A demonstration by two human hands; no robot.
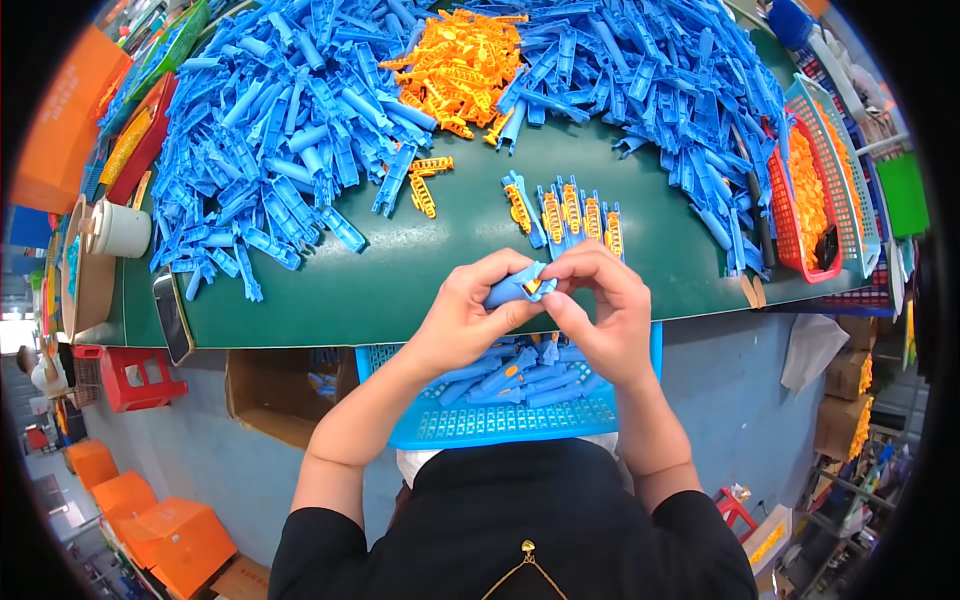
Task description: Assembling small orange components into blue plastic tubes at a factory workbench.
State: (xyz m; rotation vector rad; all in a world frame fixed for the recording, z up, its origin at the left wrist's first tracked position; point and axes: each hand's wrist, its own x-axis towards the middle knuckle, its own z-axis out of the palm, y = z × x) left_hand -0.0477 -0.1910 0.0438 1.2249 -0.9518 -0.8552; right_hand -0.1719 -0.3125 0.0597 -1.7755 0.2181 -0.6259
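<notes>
Both my hands meet over the near edge of the green table [370, 300]. My left hand [468, 300] is closed round a blue plastic casing [508, 288], with a bit of orange showing at its end. The fingers of my right hand [600, 300] pinch that same end. Just beyond my hands lie several blue half shells [562, 222] with orange toothed strips [571, 208] set in them. Below my hands, a blue basket [470, 425] holds several closed blue casings [540, 380].
Large heaps of blue shells [290, 130] cover the far left and far right, around an orange pile of toothed strips [460, 65]. Two loose strips [424, 185] lie left of centre. A phone [172, 315] and a white cup [118, 230] sit left; a red basket [800, 200] stands right.
</notes>
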